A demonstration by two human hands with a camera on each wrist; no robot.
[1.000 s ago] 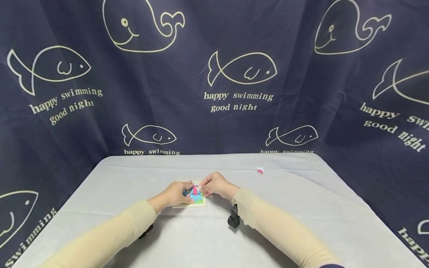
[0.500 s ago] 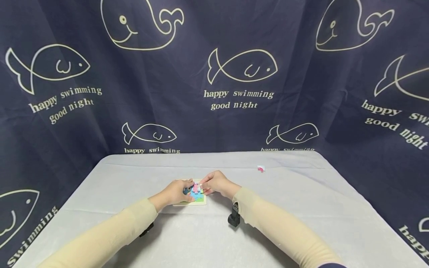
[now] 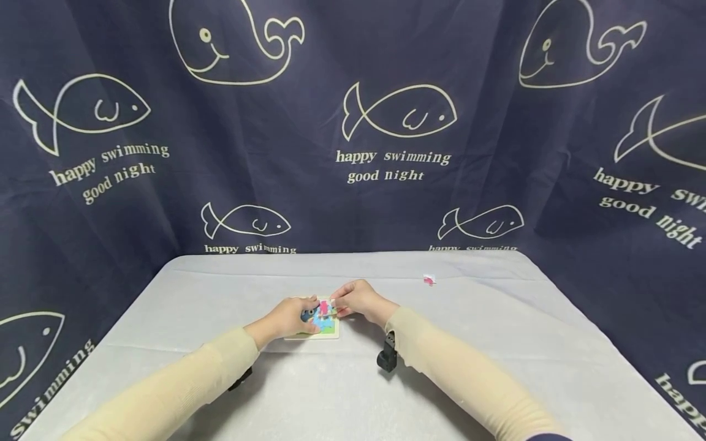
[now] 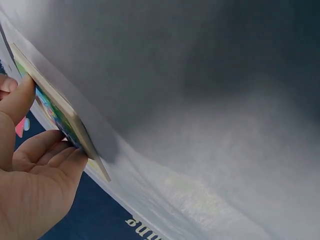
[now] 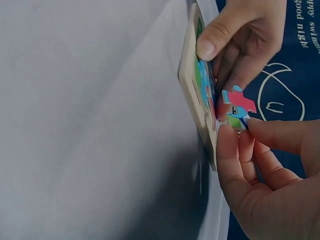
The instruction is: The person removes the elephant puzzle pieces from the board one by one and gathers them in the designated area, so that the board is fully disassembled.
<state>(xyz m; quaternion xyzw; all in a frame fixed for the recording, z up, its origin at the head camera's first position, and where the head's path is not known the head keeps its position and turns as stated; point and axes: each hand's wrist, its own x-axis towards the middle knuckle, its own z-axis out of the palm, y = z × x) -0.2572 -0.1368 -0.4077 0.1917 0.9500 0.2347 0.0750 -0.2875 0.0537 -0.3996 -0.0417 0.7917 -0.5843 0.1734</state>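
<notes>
A small square jigsaw puzzle board (image 3: pixel 333 335) with a pale wooden border lies on the table. My left hand (image 3: pixel 284 317) rests on it, thumb and fingers spread apart over the printed face and pressing on it. Between thumb and index finger, my right hand (image 3: pixel 361 301) pinches a puzzle piece (image 5: pixel 240 105) printed in pink, blue and green. In the right wrist view that piece stands tilted above the board's face, near the edge opposite my left thumb. The left wrist view shows the board from its side, with my left fingertips (image 4: pixel 82 154) near its border.
Another puzzle piece (image 3: pixel 429 280), pink and white, lies alone farther back on the right. A light grey cloth covers the table (image 3: pixel 331 392). Behind it hangs a dark blue curtain (image 3: pixel 386 37) with whale and fish drawings.
My right hand has shifted slightly right and away from me, and the pinched piece has changed its tilt. My left hand stays in place on the board.
</notes>
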